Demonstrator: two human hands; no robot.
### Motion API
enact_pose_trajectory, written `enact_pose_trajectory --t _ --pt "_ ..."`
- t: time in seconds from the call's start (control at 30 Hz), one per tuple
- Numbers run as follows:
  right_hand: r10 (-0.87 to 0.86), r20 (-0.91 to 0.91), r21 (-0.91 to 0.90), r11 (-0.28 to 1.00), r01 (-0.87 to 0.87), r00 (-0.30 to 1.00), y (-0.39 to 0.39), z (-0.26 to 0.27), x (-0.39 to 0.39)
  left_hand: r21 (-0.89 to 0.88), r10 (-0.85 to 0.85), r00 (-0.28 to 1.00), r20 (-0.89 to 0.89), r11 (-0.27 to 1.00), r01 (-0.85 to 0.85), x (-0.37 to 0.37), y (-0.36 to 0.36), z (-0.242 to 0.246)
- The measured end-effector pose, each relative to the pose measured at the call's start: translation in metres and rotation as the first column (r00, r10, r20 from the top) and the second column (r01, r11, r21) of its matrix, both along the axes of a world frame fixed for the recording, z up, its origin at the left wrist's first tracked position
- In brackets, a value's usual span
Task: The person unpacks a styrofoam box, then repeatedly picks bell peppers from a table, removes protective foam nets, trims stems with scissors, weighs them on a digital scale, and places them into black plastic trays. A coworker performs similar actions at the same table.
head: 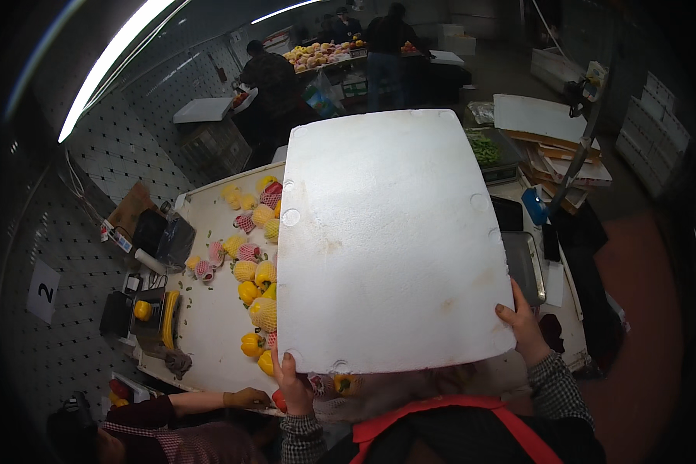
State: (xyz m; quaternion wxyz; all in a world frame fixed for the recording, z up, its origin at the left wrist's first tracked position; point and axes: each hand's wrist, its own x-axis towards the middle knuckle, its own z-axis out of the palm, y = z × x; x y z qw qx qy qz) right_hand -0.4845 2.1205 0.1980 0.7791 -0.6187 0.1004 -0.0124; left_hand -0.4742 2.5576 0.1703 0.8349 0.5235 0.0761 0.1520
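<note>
A large white polystyrene foam slab [388, 232], perhaps a box or its lid, fills the middle of the view above the table. My left hand [293, 385] grips its near left corner, thumb on the upper face. On the near right edge my right hand [525, 327] holds it the same way. Left of the slab lie yellow bell peppers [252, 345], several in yellow foam net sleeves [264, 314] and some in pink nets [204, 270]. The slab hides the table beneath it. A sleeved yellow pepper [347, 384] shows below its near edge.
On the white table [209, 325], a scale [151, 313] bears a yellow pepper. A co-worker's gloved hand [248, 399] rests at the near left edge. Right of the slab are a metal tray [523, 267], green peppers [482, 149] and stacked foam lids [539, 119]. Other people work farther back.
</note>
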Motion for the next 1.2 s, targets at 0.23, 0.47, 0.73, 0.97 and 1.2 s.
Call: enact_pose_trajectory --t 0.23,0.47,0.73,0.97,1.2 --pt "-0.127 0.010 -0.077 0.989 0.128 0.992 -0.044 -0.020 -0.041 0.088 -0.038 0.992 0.121 0.996 0.028 0.023 -0.063 0.042" --pt "-0.138 0.203 0.395 0.917 0.048 0.969 -0.058 -0.043 -0.081 0.109 -0.211 0.945 0.250 0.976 0.189 0.049 -0.049 0.039" --pt "-0.522 0.078 0.229 0.839 0.494 0.850 -0.129 -0.087 -0.245 0.048 -0.705 0.708 0.045 0.710 0.703 0.037 -0.106 -0.068" --pt "-0.862 0.012 -0.235 0.490 0.839 0.507 -0.152 -0.020 -0.433 0.170 -0.967 0.127 -0.223 0.089 0.981 0.034 -0.181 -0.068" --pt "-0.898 0.175 -0.457 0.290 0.841 0.405 -0.154 0.097 -0.488 0.126 -0.907 0.261 -0.331 0.232 0.965 0.037 -0.202 -0.097"
